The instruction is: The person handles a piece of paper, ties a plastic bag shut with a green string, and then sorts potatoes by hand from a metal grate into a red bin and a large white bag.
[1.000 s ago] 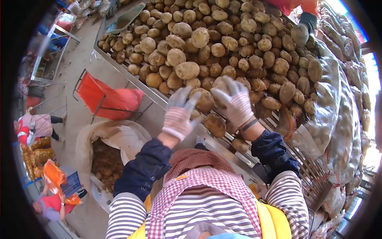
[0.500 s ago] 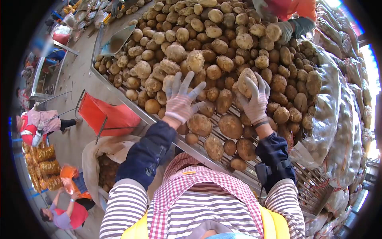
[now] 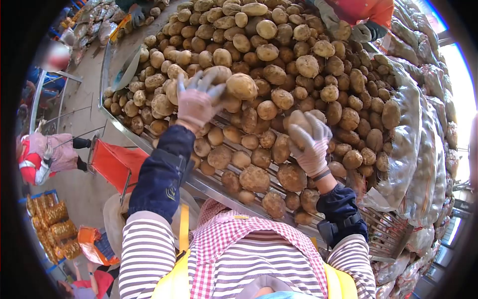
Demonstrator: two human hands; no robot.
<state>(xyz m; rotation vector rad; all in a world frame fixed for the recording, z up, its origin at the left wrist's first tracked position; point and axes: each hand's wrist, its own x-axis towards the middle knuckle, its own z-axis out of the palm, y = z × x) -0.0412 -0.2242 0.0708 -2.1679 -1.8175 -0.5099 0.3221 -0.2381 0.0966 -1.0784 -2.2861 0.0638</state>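
My left hand (image 3: 195,103), in a pale work glove, lies over the left part of a big potato heap (image 3: 269,74). Its fingers are stretched apart and slightly blurred, close to a potato (image 3: 242,86) on their right. My right hand (image 3: 312,149), gloved the same way, has its fingers curled round a potato (image 3: 298,122) at the heap's front. Below both hands, several loose potatoes, among them a large round one (image 3: 292,177), rest on the slatted metal table.
A metal rim (image 3: 199,187) borders the table near my body. Filled mesh sacks (image 3: 423,149) are stacked at the right. A red fabric seat (image 3: 117,162) stands at the left. Across the heap, another person's gloved hands (image 3: 361,33) are among potatoes. A pale scoop (image 3: 128,70) lies upper left.
My left hand has moved left and away from me over the heap. My right hand has come slightly nearer to me, with a potato in its fingers. Potatoes have shifted on the slats.
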